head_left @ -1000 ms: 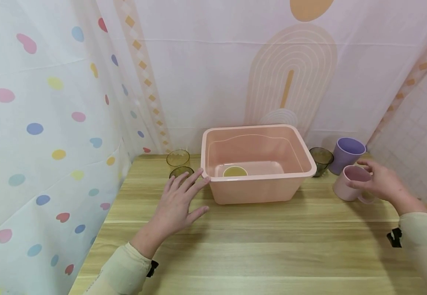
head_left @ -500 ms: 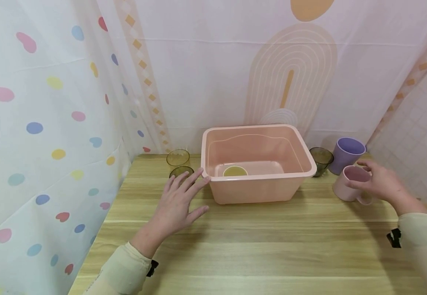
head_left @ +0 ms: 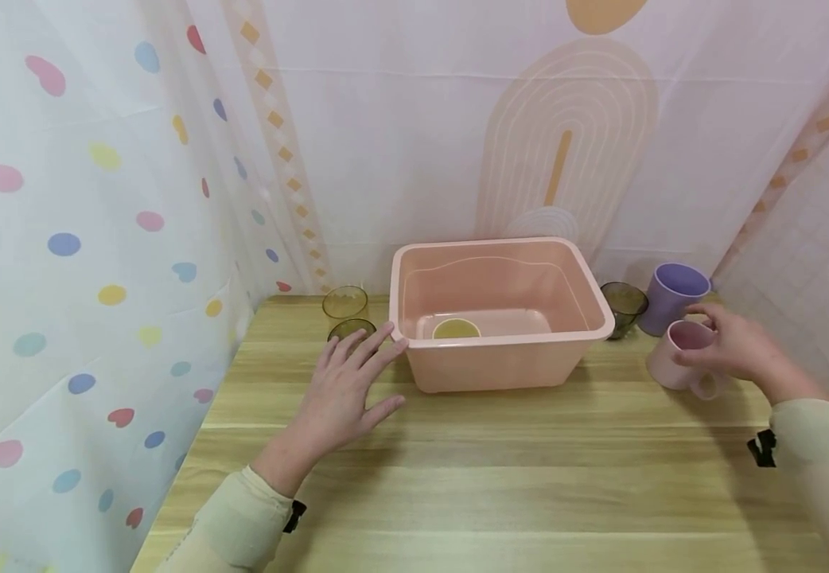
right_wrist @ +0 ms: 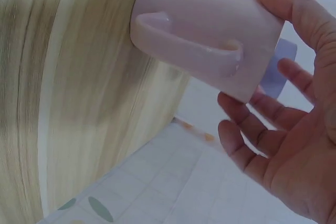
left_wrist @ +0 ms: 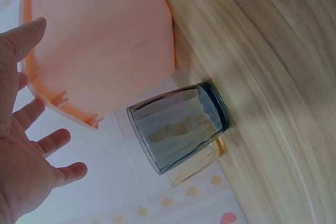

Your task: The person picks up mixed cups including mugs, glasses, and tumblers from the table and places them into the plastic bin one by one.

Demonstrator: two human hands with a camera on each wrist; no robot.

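My left hand (head_left: 354, 379) hovers open over the wooden table (head_left: 515, 477), fingers spread. Its fingertips are close to a dark glass (head_left: 351, 329) and the left corner of the pink plastic bin (head_left: 502, 341). In the left wrist view, the left hand (left_wrist: 27, 157) touches neither the dark glass (left_wrist: 175, 129) nor the bin (left_wrist: 100, 40). My right hand (head_left: 733, 350) reaches over a pink mug (head_left: 675, 362). In the right wrist view, the thumb touches the mug (right_wrist: 205, 30) near its rim, while the right hand (right_wrist: 286, 140) keeps its other fingers spread and clear of it.
A yellow cup (head_left: 456, 329) lies inside the bin. A yellowish glass (head_left: 345, 302) stands behind the dark one. Right of the bin are another dark glass (head_left: 624, 307) and a purple cup (head_left: 672, 299). Patterned curtains close in the left, back and right sides.
Little has moved. My right hand has settled slightly closer over the pink mug's rim, and the head view has tipped a little.
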